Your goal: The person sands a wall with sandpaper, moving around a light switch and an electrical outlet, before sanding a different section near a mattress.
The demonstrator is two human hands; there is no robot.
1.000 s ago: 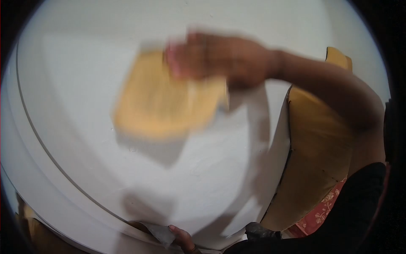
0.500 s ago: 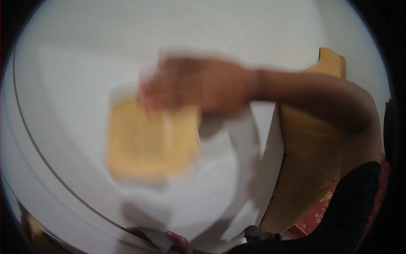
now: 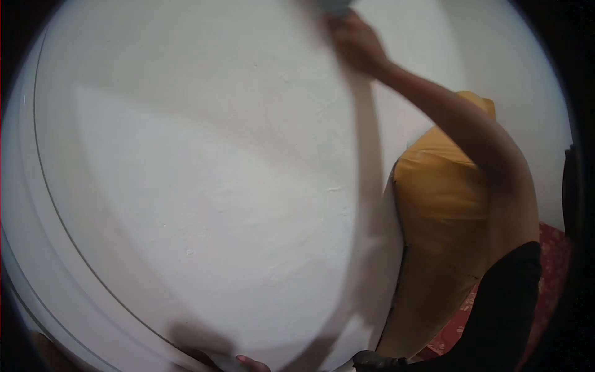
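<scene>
My right hand [image 3: 358, 42] is up at the top edge of the view, against a white wall [image 3: 235, 155]. Its fingers are closed on a grey, flat-looking piece [image 3: 334, 6], blurred and mostly cut off by the frame. Of my left hand [image 3: 253, 364], only a finger or so shows at the bottom edge. Beside that finger is a grey thin sheet-like piece [image 3: 224, 361], apparently held, with the rest out of view. Small dents and rough marks dot the wall.
A mustard-yellow covered piece of furniture [image 3: 443, 192] stands along the wall on the right. Red patterned fabric [image 3: 455, 332] shows beyond it. A dark curved line and pale ledge [image 3: 80, 310] run down the left. Shadows of my arm fall on the wall.
My right hand has moved up and to the right from mid-wall. The blurred yellow rectangular sheet below it is no longer seen; a grey piece shows at the hand. My left hand stays low.
</scene>
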